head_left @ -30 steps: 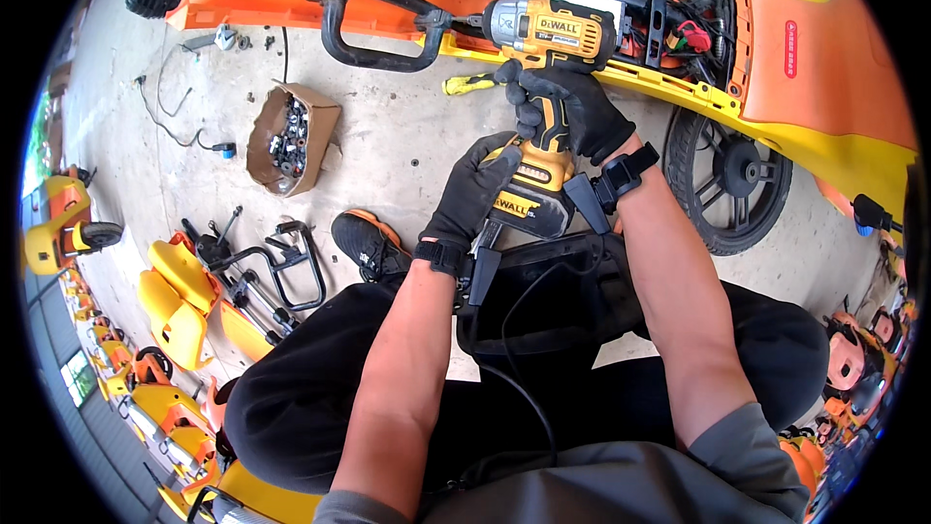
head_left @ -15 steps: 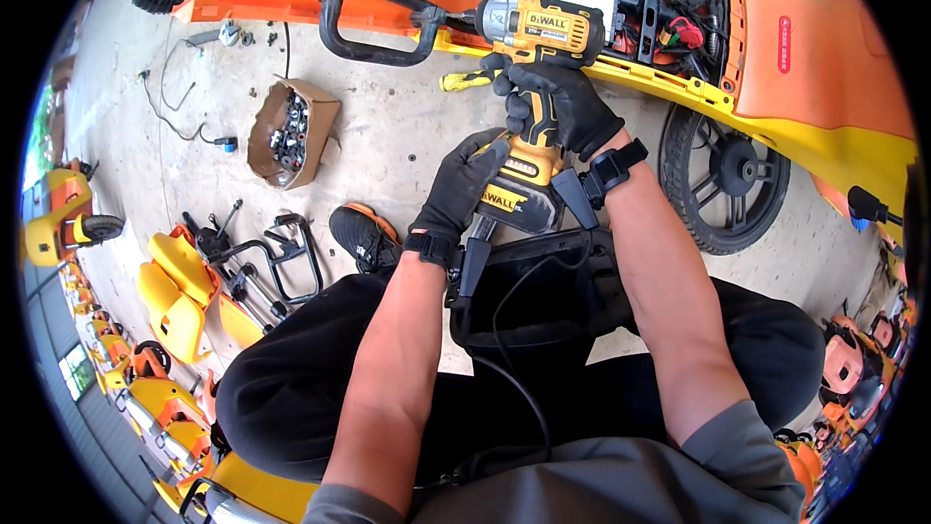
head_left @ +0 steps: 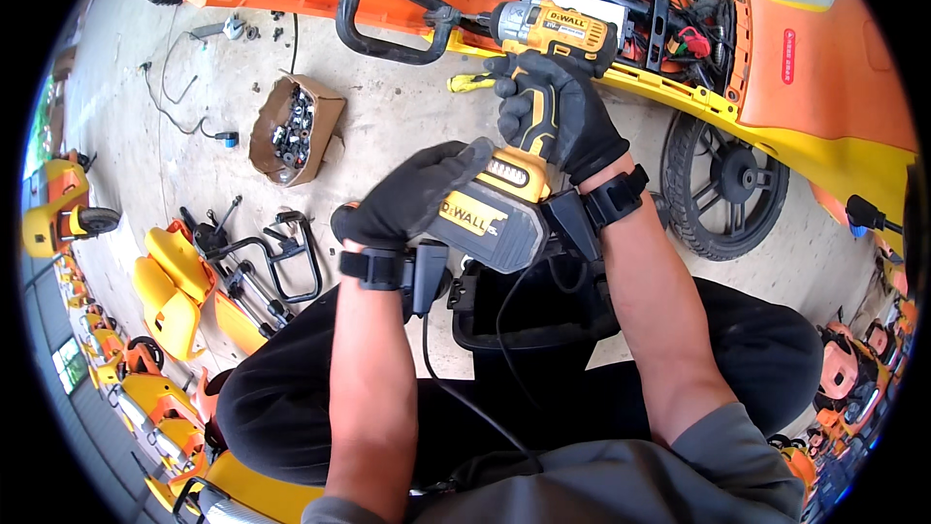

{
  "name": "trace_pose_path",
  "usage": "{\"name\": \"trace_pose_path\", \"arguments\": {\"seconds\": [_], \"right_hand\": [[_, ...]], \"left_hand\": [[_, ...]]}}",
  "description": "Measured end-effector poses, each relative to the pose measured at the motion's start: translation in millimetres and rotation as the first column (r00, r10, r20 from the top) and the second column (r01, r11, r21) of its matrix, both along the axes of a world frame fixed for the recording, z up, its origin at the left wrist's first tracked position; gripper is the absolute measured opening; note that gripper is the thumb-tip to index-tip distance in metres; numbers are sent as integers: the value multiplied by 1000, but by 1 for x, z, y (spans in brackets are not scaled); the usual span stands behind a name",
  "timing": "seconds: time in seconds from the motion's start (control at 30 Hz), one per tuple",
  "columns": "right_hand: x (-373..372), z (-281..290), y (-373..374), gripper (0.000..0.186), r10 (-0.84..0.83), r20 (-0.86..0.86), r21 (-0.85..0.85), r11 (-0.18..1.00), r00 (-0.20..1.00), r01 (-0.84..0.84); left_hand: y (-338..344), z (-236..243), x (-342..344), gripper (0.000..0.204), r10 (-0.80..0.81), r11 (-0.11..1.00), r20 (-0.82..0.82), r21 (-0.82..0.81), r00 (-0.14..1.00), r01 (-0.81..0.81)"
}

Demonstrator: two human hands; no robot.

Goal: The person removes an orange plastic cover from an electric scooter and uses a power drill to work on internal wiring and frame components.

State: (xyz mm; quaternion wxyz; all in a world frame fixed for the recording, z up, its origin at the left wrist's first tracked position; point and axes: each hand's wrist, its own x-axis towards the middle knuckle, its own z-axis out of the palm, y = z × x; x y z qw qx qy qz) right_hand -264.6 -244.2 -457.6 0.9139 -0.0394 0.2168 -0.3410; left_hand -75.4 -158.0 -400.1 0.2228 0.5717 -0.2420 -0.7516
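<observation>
A yellow-and-black cordless impact wrench (head_left: 558, 28) points left, its nose against or close to a bent black tube bracket (head_left: 393, 47) on the orange vehicle body; exact contact is hard to tell. My right hand (head_left: 574, 117), in a black glove, is closed round its grip. Lower down, the tool's battery pack (head_left: 490, 223) faces me, tilted. My left hand (head_left: 412, 196), also gloved in black, grips the left side of this battery base, thumb on top; its other fingers are partly hidden behind.
A small cardboard box (head_left: 335, 127) of metal hardware stands at left. The vehicle's open bay (head_left: 669, 34) shows wiring; a wheel (head_left: 732, 175) lies below it. Yellow gloves (head_left: 470, 83), seats (head_left: 179, 267), black frames (head_left: 286, 253) and a black bin (head_left: 485, 330) surround me.
My left hand has moved left and its palm now covers the battery's side. The battery base has swung left and tilted. The right hand keeps its hold on the grip.
</observation>
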Motion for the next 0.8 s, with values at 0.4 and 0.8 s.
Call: {"name": "trace_pose_path", "arguments": {"seconds": [0.4,0.8], "right_hand": [[21,25,3,31,-168,105,158,976,980,150],[21,25,2,33,-151,113,230,965,982,122]], "left_hand": [[3,20,57,50,-262,358,573,-689,776,630],[3,40,47,41,-308,725,399,-489,864,485]]}}
